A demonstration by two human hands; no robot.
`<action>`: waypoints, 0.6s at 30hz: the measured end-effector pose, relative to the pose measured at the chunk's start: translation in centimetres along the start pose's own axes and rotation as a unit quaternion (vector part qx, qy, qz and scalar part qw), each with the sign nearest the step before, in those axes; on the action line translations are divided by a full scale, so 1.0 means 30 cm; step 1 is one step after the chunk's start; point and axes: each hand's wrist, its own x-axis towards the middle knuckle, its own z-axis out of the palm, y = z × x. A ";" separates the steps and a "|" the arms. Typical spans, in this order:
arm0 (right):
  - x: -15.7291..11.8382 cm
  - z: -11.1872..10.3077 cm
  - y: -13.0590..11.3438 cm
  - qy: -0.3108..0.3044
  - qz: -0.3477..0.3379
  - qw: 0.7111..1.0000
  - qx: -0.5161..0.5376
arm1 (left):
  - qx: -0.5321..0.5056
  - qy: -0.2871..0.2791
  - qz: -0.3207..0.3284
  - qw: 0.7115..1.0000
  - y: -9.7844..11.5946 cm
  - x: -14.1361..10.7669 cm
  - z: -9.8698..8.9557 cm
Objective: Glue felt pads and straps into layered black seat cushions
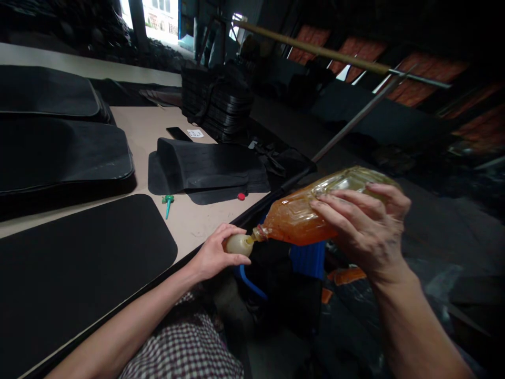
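My right hand (363, 221) is closed around a large clear plastic bottle (300, 216) of orange-amber liquid. The bottle is tilted, its neck pointing left and down. My left hand (219, 252) grips a small whitish bottle (239, 244) just beyond the table edge. The mouths of the two bottles meet or nearly meet; whether liquid is flowing I cannot tell. On the table lie a green nozzle cap (168, 204) with a tapered tip and a red cap (241, 196).
Black sheets (209, 168) lie stacked behind the caps, with thicker black stacks (63, 152) to the left. A phone (178, 133) and a white label (195, 133) rest farther back. A metal pole (355, 121) slants at the right. Something blue (310, 260) stands below the large bottle.
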 end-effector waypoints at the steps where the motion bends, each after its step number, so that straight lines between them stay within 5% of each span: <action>1: 0.000 0.000 -0.001 -0.001 0.006 1.000 0.001 | 0.000 0.000 0.000 1.000 0.000 -0.001 0.000; 18: 0.008 -0.008 -0.003 -0.013 0.010 1.000 0.001 | -0.002 0.001 0.007 1.000 -0.009 -0.013 -0.011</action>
